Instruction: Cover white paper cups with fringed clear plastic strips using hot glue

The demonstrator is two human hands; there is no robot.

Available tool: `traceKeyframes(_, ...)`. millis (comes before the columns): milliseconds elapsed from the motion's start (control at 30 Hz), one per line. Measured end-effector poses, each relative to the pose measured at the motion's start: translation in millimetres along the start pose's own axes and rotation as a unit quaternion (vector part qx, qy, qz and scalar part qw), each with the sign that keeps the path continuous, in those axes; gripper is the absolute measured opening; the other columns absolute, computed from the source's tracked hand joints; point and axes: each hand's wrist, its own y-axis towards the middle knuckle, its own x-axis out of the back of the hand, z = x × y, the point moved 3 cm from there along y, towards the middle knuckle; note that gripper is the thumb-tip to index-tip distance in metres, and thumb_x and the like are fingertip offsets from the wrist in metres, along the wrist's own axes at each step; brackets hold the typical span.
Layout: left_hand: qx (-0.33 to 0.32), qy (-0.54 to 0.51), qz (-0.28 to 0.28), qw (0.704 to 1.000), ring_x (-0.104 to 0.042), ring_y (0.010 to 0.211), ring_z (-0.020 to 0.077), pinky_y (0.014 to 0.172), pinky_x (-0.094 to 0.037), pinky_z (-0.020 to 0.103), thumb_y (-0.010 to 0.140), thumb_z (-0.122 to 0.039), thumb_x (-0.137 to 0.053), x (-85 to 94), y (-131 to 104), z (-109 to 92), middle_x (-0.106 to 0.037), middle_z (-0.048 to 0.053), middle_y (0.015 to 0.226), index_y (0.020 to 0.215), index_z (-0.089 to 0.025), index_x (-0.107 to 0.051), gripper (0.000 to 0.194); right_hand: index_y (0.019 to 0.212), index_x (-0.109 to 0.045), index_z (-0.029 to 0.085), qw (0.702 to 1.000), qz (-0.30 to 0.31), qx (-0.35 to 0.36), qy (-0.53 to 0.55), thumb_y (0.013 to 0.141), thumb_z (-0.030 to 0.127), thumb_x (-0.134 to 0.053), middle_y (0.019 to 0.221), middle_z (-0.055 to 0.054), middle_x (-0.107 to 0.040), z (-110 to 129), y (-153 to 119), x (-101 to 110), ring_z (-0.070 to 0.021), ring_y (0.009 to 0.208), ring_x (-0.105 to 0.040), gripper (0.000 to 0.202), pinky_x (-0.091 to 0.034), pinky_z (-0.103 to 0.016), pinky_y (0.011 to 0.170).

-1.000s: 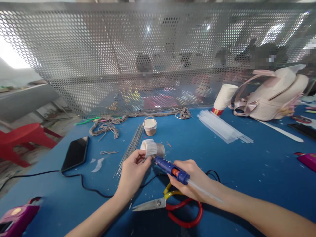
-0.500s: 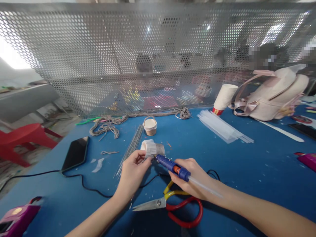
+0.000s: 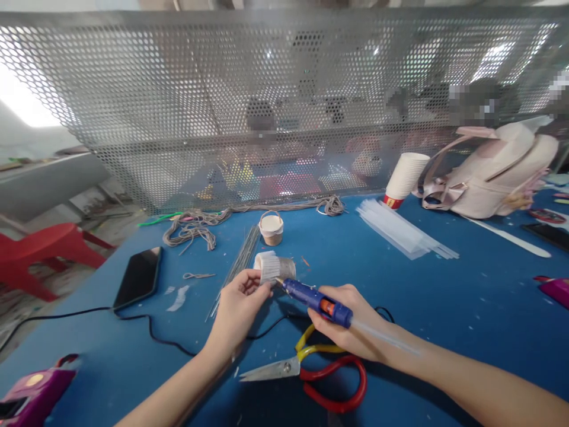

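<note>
My left hand point(image 3: 242, 299) is closed on a small cup point(image 3: 287, 268) lying on its side, with a white pleated strip point(image 3: 268, 268) wrapped around its rim end. In my right hand point(image 3: 344, 320) is a blue glue gun point(image 3: 313, 298), a clear glue stick point(image 3: 384, 337) poking out of its back. Its nozzle points left and meets the lower edge of the strip, or nearly so. Scissors point(image 3: 288, 369) with one yellow and one red handle lie below my hands. Just beyond the held cup stands a little basket point(image 3: 271, 229) with a white top and thin handle.
Thin wires point(image 3: 240, 261) and a phone point(image 3: 138, 277) lie to the left. Grey cord point(image 3: 191, 228) runs along the perforated metal screen point(image 3: 186, 118). Translucent strips point(image 3: 400, 230), stacked paper cups point(image 3: 406, 176) and a pale bag point(image 3: 484, 172) occupy the right. A black cable point(image 3: 153, 338) crosses the table.
The glue gun has shifted slightly right and turned a little, its tip drawn along the strip's edge. My left hand and the cup have stayed nearly still.
</note>
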Motion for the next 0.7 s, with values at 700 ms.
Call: traceKeyframes(700,0.065,-0.104,0.025,0.992,-0.054,0.068,0.0129,0.064,-0.052,0.027,0.064,-0.031,-0.072,-1.4,-0.8,5.4,-0.059,0.0,0.072,0.068,-0.014,-0.059,0.022,0.059,-0.036,0.021,0.992,-0.067,-0.007,0.104,0.077,0.023,-0.05,0.051,0.006,-0.037,4.2,1.7,8.7,-0.0071,0.044,-0.031,0.023,-0.028,-0.02,0.041)
